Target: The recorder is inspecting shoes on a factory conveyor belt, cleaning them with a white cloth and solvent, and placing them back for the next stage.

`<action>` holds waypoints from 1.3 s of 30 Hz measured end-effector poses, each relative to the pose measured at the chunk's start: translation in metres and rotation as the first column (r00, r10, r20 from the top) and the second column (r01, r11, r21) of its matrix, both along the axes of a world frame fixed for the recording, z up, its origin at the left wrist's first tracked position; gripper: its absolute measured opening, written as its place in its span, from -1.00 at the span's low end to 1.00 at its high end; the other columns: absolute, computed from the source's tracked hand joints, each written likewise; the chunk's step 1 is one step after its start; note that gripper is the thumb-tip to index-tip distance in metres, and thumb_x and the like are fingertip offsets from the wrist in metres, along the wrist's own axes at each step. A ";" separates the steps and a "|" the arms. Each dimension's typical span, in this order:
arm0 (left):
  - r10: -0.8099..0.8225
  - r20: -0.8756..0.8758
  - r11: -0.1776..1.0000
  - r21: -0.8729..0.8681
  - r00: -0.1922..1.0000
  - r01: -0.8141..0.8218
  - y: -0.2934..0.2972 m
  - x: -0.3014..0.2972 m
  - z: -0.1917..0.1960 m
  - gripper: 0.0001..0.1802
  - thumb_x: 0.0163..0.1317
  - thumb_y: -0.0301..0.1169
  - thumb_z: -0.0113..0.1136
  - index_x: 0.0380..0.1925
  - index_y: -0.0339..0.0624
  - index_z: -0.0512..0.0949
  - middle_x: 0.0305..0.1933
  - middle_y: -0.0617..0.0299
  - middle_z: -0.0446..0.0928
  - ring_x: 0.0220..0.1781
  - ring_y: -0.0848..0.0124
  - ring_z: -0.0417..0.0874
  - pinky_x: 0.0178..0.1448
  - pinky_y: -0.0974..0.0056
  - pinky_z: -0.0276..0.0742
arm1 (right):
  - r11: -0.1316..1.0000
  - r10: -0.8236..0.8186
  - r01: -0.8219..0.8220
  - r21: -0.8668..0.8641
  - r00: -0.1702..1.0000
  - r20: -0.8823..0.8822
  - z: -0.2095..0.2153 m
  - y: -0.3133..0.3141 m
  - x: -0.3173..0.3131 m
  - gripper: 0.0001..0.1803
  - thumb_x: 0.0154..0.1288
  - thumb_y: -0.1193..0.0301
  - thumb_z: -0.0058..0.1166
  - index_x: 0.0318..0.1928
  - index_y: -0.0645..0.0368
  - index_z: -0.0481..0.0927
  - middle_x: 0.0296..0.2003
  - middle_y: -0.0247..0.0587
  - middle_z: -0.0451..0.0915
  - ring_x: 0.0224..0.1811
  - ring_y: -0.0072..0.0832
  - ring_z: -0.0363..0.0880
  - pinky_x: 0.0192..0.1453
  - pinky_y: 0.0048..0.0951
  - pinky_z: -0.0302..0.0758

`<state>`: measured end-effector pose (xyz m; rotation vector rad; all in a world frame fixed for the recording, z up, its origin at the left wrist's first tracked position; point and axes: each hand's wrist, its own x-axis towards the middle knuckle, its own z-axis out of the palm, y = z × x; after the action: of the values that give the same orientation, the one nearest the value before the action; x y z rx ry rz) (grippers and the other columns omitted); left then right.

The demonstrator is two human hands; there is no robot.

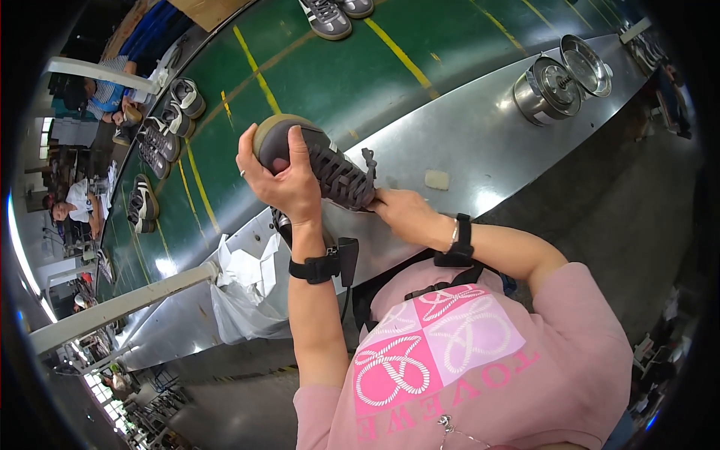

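Note:
A dark grey sneaker [330, 169] with a gum-coloured sole is held up above the metal ledge, its laced front toward me. My left hand [289, 180] grips it round the toe, thumb across the upper and fingers on the sole side. At the shoe's ankle opening, below the lace knot, my right hand [405, 215] has its fingers closed on the edge. Its fingertips are partly hidden there. Behind my left wrist, part of another shoe [283, 225] shows on the ledge.
A green conveyor belt [322, 79] with yellow lines carries several sneakers [159, 142]. On the metal ledge [465, 142] stand a round steel pot [547, 90] with its lid raised and a pale block [436, 179]. A white rail [127, 306] and plastic bag [247, 300] are at left; co-workers [79, 202] sit beyond.

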<state>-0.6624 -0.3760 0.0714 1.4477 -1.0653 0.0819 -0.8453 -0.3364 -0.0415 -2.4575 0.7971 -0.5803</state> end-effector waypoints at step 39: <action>-0.075 -0.047 0.996 0.037 0.996 0.077 -0.022 0.013 -0.018 -0.49 0.39 -0.32 0.29 0.22 -0.37 0.41 0.15 0.06 0.49 0.06 0.31 0.59 0.19 0.23 0.56 | 0.999 -0.034 0.027 0.043 0.987 0.155 -0.004 -0.004 -0.044 -0.75 0.27 0.45 0.04 -0.06 0.12 0.63 -0.08 -0.12 0.59 -0.29 -0.14 0.68 -0.28 -0.21 0.64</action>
<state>-0.6492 -0.3980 0.0536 1.4357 -1.0888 -0.0259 -0.8889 -0.3405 -0.0453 -2.3335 0.7765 -0.7503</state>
